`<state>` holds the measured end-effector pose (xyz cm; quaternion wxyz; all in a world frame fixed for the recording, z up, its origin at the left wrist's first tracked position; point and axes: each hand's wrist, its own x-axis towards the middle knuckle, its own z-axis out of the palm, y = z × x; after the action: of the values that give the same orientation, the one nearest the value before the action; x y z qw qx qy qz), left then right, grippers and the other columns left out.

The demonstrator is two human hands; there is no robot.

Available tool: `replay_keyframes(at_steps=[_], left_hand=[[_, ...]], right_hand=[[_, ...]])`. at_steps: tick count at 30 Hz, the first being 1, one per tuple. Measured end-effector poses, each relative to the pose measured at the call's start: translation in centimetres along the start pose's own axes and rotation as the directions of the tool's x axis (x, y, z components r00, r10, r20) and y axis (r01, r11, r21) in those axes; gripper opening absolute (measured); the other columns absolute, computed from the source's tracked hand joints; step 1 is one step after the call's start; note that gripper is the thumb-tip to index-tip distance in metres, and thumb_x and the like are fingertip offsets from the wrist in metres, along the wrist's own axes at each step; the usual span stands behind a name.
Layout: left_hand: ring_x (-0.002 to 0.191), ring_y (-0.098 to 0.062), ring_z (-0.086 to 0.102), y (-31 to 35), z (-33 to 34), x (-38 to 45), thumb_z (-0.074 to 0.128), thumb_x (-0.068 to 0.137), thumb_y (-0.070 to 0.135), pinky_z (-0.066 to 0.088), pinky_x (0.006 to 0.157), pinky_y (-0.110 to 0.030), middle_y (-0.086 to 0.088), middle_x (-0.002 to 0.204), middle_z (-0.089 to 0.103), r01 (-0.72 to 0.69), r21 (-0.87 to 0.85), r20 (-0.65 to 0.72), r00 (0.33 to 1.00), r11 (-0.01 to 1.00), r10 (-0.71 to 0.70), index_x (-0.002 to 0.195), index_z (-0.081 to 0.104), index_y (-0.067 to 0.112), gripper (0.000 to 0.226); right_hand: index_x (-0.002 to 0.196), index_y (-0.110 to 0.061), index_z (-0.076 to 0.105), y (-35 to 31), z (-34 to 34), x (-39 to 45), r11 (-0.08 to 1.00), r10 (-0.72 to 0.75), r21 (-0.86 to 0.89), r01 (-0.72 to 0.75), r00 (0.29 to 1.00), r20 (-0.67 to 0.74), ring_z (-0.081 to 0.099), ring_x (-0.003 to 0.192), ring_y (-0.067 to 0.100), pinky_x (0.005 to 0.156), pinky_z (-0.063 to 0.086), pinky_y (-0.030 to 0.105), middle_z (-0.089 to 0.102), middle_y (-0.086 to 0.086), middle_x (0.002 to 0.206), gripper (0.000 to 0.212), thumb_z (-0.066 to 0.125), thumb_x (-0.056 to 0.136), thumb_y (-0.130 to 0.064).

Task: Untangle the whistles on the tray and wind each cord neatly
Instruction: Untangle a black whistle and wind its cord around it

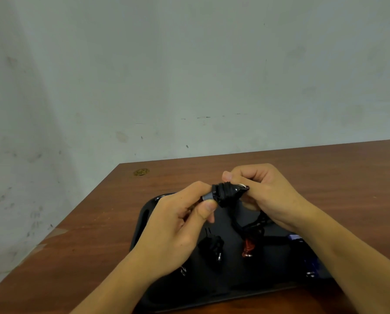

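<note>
A brown wooden table (pixel 325 177) fills the lower part of the frame against a pale, scuffed wall (pixel 144 75), and a black tray (pixel 144 223) lies on it at lower centre. Above the tray both hands hold one whistle (pixel 223 194), already wrapped in turns of black cord. The left hand (pixel 178 227) pinches its grey end between thumb and fingers; the right hand (pixel 264 196) is curled around the other end, where a metal ring (pixel 242 185) shows, fingers closed on the cord there.

Lower in the frame, still on the tray, lie a black whistle (pixel 213 245) near the centre, a red whistle (pixel 248 247) just right of it, and something blue (pixel 307 259) at the right edge, partly hidden by the forearm. A loose black cord (pixel 250 225) runs between the red whistle and the right hand; whether it belongs to the held whistle I cannot tell.

The step looks like finishing the wrap. To do it well, the left pinch should keep the body from rolling while the right lays each turn tight against the last, without crossing. The tail likely needs tucking under a turn near the ring, or the coil will spring loose once set down
</note>
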<state>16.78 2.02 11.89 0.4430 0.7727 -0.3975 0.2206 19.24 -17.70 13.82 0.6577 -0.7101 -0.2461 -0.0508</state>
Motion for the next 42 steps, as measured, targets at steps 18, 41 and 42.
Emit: replay_keyframes(at_steps=[18, 41, 42], left_hand=[[0.048, -0.009, 0.050, -1.1, -0.6, 0.7, 0.052, 0.100, 0.032, 0.041, 0.050, -0.038, 0.000, 0.058, 0.059, 0.251, -0.039, -0.339, 0.907, 0.967, -0.249, 0.075, 0.059, 0.022, 0.028], [0.065, -0.017, 0.057, -0.3, -0.1, 0.1, 0.042, 0.103, 0.036, 0.043, 0.058, -0.036, 0.004, 0.072, 0.057, -0.038, 0.238, 0.103, 0.995, 0.970, 0.014, 0.089, 0.055, 0.018, 0.026], [0.066, -0.016, 0.057, -0.2, -0.1, 0.1, 0.042, 0.103, 0.035, 0.043, 0.058, -0.034, 0.004, 0.073, 0.058, -0.043, 0.228, 0.101, 0.995, 0.973, 0.020, 0.090, 0.056, 0.017, 0.027]], right_hand=[[0.092, -0.024, 0.074, -0.5, 1.8, -1.0, 0.795, -0.253, -0.551, 0.256, 0.964, 0.083, 0.067, 0.074, 0.016, 0.070, 0.053, 0.041, 0.071, -0.003, 0.077, 0.020, 0.056, 0.098, -0.032], [0.056, -0.020, 0.056, -1.1, 1.0, -0.7, 0.935, -0.306, -0.249, 0.254, 0.931, -0.200, 0.039, 0.045, 0.002, 0.053, 0.035, 0.010, 0.046, -0.013, 0.047, 0.038, 0.063, 0.094, -0.021], [0.054, -0.021, 0.056, -1.2, 1.0, -0.6, 0.945, -0.282, -0.229, 0.236, 0.939, -0.198, 0.037, 0.044, 0.002, 0.052, 0.035, 0.010, 0.045, -0.012, 0.047, 0.037, 0.064, 0.091, -0.026]])
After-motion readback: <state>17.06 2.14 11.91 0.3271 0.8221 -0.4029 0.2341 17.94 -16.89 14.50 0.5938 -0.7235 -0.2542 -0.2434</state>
